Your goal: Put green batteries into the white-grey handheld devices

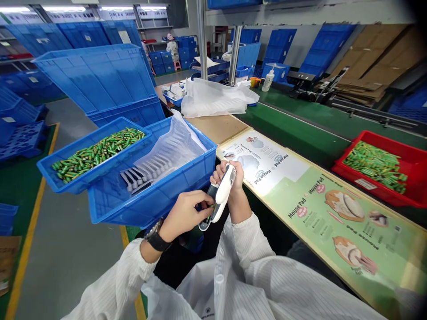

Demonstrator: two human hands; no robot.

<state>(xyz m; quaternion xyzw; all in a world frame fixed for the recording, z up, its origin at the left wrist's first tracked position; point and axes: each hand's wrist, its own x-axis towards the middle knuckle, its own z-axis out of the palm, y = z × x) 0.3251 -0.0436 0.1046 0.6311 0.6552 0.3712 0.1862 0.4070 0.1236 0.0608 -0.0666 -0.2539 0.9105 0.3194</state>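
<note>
My right hand (236, 178) is wrapped round the upper part of a white-and-dark handheld device (224, 192), which is held tilted in front of my chest. My left hand (191, 209), with a black watch on its wrist, is closed at the device's lower dark side. Thumb and fingertips pinch there, and a bit of green, like the end of a battery (211, 207), shows between them; most of it is hidden. Left of my hands a blue bin (150, 195) holds a row of grey-white handheld pieces (147, 173) under white foam sheeting (176, 138).
A blue tray (62, 189) of green batteries rests across the bin's left side. A red tray (363, 180) of green batteries stands right. Printed mouse pad sheets (313, 209) cover the bench edge beside a green conveyor (300, 138). Stacked blue crates (100, 80) stand behind.
</note>
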